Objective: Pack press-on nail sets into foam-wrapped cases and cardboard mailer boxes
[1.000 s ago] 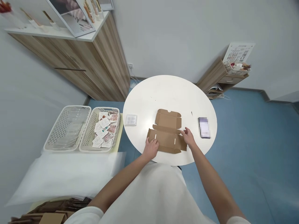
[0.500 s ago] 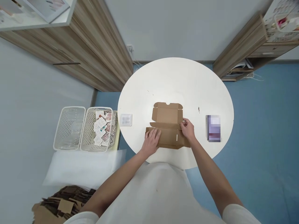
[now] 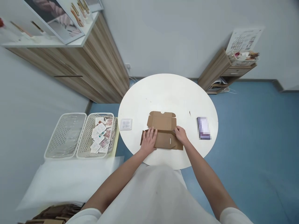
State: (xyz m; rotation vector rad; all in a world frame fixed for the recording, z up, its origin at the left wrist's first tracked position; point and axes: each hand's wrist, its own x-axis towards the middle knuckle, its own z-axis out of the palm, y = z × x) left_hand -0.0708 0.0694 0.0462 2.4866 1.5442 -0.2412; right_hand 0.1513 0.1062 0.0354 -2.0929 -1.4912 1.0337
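While a brown carton (image 3: 163, 142) is lying unfolded near the front edge of the round white bench (image 3: 168, 90), both hands are working at its nearer half. The left hand (image 3: 149, 141) is spreading its fingers over the near panel's left part, hiding whatever is lying beneath. The right hand (image 3: 181, 134) is pinching the carton by the right end of its middle crease, the fingertips being partly hidden. Folding is apparently just beginning: the middle strip is seemingly tilting up, whereas the far panel (image 3: 163, 120) is lying open with flaps outspread, and no closed wall is showing yet. A white packet (image 3: 126, 124) is lying to the left and a pixelated object (image 3: 204, 128) to the right, neither touching the carton. Beyond the bench's left edge, a perforated basket (image 3: 113, 137) is holding printed cards (image 3: 100, 137).
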